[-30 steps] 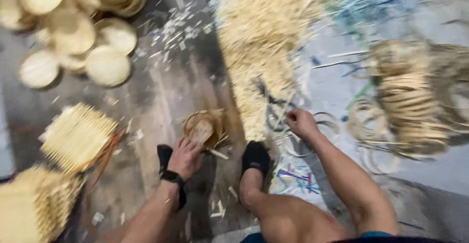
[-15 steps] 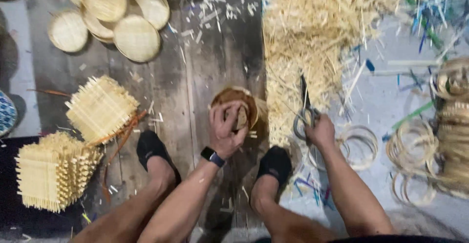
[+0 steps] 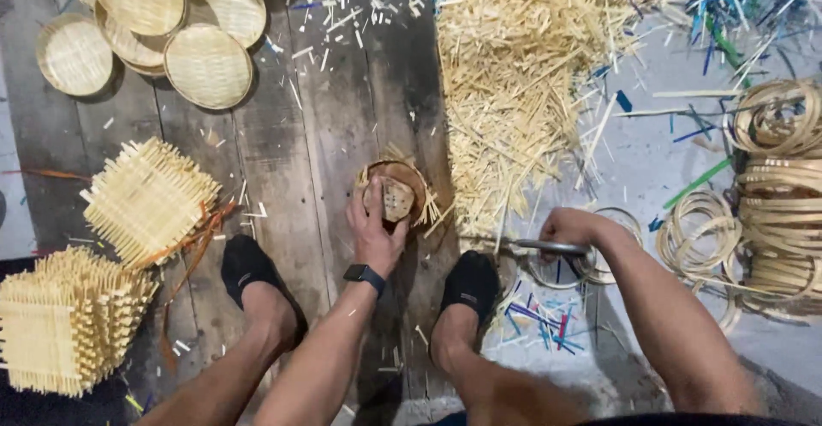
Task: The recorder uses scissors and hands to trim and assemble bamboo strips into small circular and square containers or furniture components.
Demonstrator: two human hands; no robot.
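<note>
Gripping scissors (image 3: 548,246) at the strip pile's (image 3: 522,92) edge, right hand (image 3: 572,227); left hand (image 3: 374,238) presses small basket (image 3: 396,193) on bare planks (image 3: 291,178)

the small woven piece (image 3: 392,196) lies on the plank floor (image 3: 317,135) near its middle, under the left hand (image 3: 374,236), between the two feet and ahead of them. the strip pile (image 3: 522,75) spreads to its right, toward the far edge. round trays (image 3: 171,28) overlap at the far left corner. square mats (image 3: 111,255) stack at the left edge. coiled hoops (image 3: 775,195) lie at the right edge, beyond the right hand (image 3: 569,229).
</note>
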